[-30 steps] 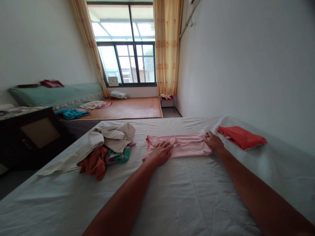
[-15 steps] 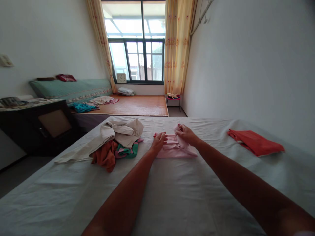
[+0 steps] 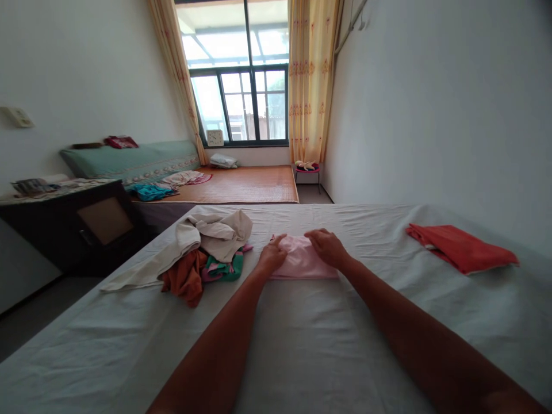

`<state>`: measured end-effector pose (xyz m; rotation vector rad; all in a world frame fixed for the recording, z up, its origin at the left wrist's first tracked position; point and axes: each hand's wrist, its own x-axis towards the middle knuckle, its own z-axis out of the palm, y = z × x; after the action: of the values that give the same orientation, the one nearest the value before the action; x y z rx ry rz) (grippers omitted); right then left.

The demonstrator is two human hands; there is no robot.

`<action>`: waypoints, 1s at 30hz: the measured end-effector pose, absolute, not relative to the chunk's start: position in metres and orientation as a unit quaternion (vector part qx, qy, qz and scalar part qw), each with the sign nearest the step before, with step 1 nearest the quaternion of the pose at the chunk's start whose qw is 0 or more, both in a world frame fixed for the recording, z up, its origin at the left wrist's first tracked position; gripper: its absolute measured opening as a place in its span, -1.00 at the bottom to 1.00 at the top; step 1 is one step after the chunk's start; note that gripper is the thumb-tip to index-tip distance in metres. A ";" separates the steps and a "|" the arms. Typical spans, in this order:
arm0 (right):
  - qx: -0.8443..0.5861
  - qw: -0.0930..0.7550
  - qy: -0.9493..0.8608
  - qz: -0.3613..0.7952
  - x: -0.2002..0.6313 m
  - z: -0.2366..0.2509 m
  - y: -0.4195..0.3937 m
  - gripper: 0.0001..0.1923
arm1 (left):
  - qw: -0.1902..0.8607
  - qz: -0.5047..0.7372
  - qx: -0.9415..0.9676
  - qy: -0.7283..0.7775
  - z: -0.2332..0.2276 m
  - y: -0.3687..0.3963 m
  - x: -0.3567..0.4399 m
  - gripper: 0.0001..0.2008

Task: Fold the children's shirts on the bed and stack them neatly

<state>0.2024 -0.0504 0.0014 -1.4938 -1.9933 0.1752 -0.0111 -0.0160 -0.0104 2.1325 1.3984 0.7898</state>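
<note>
A pink garment [image 3: 304, 266] lies folded into a compact rectangle on the white sheet [image 3: 297, 333], with both my hands on it. My left hand [image 3: 273, 254] rests at its left edge, fingers stretched forward over the cloth. Across from it, my right hand [image 3: 328, 247] lies on the upper right part of the garment, palm down with fingers extended. Part of the pink cloth is hidden under the hands. A small bit of red shows at its far left corner.
To the left lies a loose heap with beige trousers [image 3: 219, 230], an orange-brown cloth [image 3: 185, 276] and a green-and-pink garment [image 3: 226, 266]. A folded red garment [image 3: 461, 247] sits on the right. Beyond stand a dark cabinet [image 3: 107, 218] and a mat-covered bed [image 3: 254, 184].
My right hand has brought down the raised part of the pink garment and now lies on it. The wrinkled top has become flatter. My left hand stays at the left edge.
</note>
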 end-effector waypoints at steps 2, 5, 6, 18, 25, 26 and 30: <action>-0.559 0.201 -0.803 0.048 0.208 -0.011 -0.054 -0.56 | 0.211 0.226 0.791 0.528 -0.004 -0.021 -0.011 -0.54; -0.556 0.119 -0.820 0.069 0.212 -0.025 -0.051 -0.47 | 0.151 0.169 0.795 0.563 0.002 -0.029 -0.010 -0.62; -0.556 0.122 -0.819 0.073 0.213 -0.028 -0.048 -0.48 | 0.117 0.165 0.795 0.572 0.003 -0.032 -0.010 -0.64; -0.618 0.406 -0.530 0.415 0.237 -0.019 -0.039 -0.49 | 0.056 0.141 0.798 0.584 -0.028 -0.017 -0.011 -0.52; -0.433 0.479 -0.465 0.606 0.212 0.002 -0.058 -0.66 | 0.083 0.260 0.797 0.538 -0.035 0.001 -0.020 -0.55; -0.424 0.481 -0.478 0.601 0.214 0.008 -0.061 -0.68 | 0.085 0.283 0.789 0.539 -0.037 0.005 -0.022 -0.55; -0.421 0.497 -0.528 0.545 0.249 0.038 -0.067 -0.72 | 0.073 0.328 0.777 0.532 -0.044 0.018 -0.024 -0.56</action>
<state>0.2495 -0.0673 0.0380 -1.0193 -1.2790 1.3198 -0.0238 0.0176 -0.0442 2.3335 1.5983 0.9865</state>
